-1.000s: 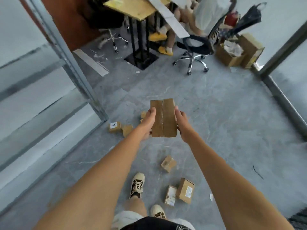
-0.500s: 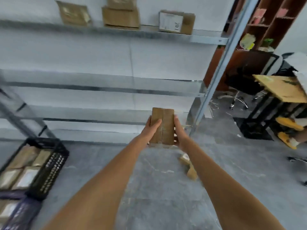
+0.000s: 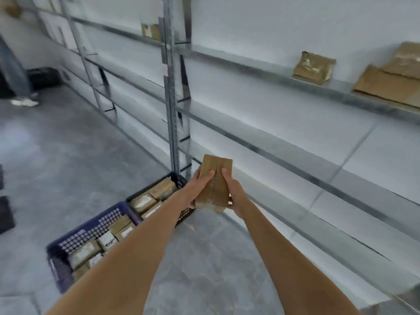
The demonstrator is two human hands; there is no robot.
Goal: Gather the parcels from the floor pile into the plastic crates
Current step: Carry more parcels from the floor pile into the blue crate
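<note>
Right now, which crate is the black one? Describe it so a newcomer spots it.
Find the metal shelving upright meeting the floor. Two crates sit in a row at its foot; the black crate is the farther one, against the post. Its neighbour, the blue crate, lies nearer the camera.

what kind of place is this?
Likely a parcel stockroom or sorting room: long metal shelving with a few brown packages, and floor crates filled with labelled parcels. Both hands hold cardboard parcels.

- Single head-worn view, wide-angle, looking forward and down along both outstretched forearms.
- Faces the metal shelving (image 3: pixel 284 142) at an angle; the grey floor (image 3: pixel 68 155) fills the lower left.
- Hands appear near, centre frame.
</note>
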